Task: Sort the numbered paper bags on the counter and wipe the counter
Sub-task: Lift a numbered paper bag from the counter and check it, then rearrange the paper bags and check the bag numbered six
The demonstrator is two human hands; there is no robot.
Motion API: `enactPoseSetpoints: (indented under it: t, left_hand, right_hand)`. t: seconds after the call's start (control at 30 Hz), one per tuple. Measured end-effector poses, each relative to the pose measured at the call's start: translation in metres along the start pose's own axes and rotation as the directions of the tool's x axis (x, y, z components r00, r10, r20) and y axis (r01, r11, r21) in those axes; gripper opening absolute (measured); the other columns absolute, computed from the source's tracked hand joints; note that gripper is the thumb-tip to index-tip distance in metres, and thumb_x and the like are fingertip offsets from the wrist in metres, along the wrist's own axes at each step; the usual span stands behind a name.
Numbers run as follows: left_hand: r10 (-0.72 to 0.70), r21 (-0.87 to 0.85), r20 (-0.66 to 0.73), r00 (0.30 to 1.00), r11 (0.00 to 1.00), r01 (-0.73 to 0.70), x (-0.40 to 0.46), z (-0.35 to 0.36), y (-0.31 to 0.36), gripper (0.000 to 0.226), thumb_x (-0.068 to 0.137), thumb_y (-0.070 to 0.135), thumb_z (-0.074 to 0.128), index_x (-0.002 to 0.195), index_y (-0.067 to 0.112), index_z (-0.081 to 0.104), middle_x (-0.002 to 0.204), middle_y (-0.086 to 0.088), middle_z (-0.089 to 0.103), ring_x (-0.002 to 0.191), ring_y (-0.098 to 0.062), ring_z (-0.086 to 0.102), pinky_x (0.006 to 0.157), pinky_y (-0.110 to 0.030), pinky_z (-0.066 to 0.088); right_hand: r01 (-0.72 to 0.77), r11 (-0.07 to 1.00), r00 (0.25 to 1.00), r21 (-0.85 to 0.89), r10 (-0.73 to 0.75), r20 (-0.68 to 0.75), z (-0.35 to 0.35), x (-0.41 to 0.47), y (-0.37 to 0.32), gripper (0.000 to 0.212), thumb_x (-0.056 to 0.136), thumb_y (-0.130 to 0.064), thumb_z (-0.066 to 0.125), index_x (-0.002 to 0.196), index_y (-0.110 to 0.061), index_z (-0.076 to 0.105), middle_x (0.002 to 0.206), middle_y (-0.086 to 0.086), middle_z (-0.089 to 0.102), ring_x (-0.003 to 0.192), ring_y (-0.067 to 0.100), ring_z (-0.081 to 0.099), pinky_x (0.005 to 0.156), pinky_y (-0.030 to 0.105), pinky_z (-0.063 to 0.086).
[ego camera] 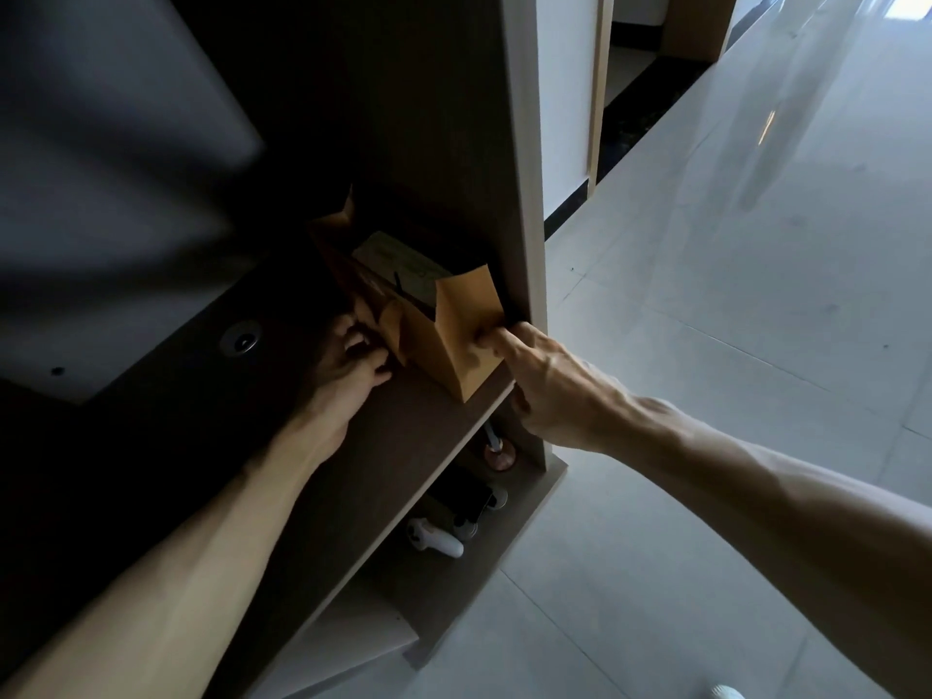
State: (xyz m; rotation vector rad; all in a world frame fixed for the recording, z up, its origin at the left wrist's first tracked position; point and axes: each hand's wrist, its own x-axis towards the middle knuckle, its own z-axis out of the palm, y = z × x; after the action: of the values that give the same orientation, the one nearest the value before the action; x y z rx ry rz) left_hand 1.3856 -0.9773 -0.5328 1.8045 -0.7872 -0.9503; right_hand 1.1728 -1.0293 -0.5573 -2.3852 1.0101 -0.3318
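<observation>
The bag (454,335) on the shelf is matt brown kraft paper with creased folds. The shelf (393,446) is dark, matt wood-grain board with a pale edge band. The floor (731,345) at right is glossy pale tile.

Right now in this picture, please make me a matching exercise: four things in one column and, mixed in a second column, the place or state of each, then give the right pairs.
Things
1. left hand
2. right hand
3. paper bag
4. white controller

Places or states
A. stands open on the shelf board
B. lies on the lower level under the shelf
C. holds the bag's right side, thumb on its face
D. at the bag's darker left side, fingers curled

Pairs: 1-D, 2-C, 3-A, 4-B
</observation>
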Motion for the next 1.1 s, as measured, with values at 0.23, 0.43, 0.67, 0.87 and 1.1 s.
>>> enactPoseSetpoints:
  t: [0.23,0.43,0.67,0.87,1.1]
  left_hand:
    - [0.079,0.101,-0.087,0.993,0.992,-0.07,-0.041,0.005,-0.006,0.033,0.097,0.019,0.051,0.13,0.016,0.047,0.112,-0.003,0.062,0.085,-0.013,0.066,0.063,-0.021,0.054]
    - [0.196,0.265,0.03,0.98,0.944,-0.197,-0.086,-0.002,0.016,0.024,0.094,0.034,0.05,0.108,0.016,0.059,0.095,-0.001,0.067,0.067,-0.004,0.066,0.053,-0.014,0.051]
    - [0.361,0.356,0.133,0.923,0.852,-0.384,-0.143,0.001,0.104,0.025,0.094,0.042,0.05,0.092,0.023,0.066,0.075,0.007,0.069,0.066,-0.01,0.068,0.057,-0.023,0.053]
    - [0.362,0.317,0.188,0.913,0.858,-0.405,-0.214,0.008,0.183,0.02,0.093,0.041,0.054,0.097,0.025,0.066,0.076,0.008,0.07,0.067,-0.01,0.068,0.058,-0.016,0.05]
    - [0.44,0.195,0.121,0.89,0.869,-0.456,-0.259,-0.019,0.286,0.018,0.094,0.036,0.056,0.095,0.022,0.067,0.076,-0.002,0.069,0.064,-0.017,0.066,0.056,-0.018,0.046]
  right_hand:
    - [0.193,0.978,0.95,-0.079,-0.206,-0.234,-0.026,-0.027,-0.022,0.026,0.092,-0.028,0.052,0.117,-0.02,0.056,0.117,0.001,0.058,0.101,0.021,0.06,0.081,0.04,0.056]
    - [0.287,0.95,0.862,-0.121,-0.311,-0.401,-0.067,-0.056,-0.049,0.019,0.097,-0.03,0.052,0.104,-0.016,0.064,0.1,-0.002,0.064,0.09,0.017,0.062,0.073,0.038,0.055]
    - [0.4,0.909,0.757,-0.114,-0.398,-0.518,-0.16,-0.068,-0.092,0.017,0.097,-0.026,0.056,0.102,-0.013,0.066,0.093,-0.001,0.065,0.086,0.017,0.064,0.071,0.036,0.055]
    - [0.418,0.903,0.745,-0.097,-0.403,-0.531,-0.246,-0.096,-0.135,0.012,0.096,-0.023,0.059,0.103,-0.015,0.064,0.093,-0.003,0.065,0.084,0.013,0.063,0.072,0.033,0.056]
    - [0.538,0.842,0.647,-0.039,-0.441,-0.622,-0.362,-0.095,-0.196,0.015,0.097,-0.027,0.055,0.101,-0.016,0.064,0.093,-0.009,0.061,0.085,0.003,0.058,0.07,0.018,0.05]
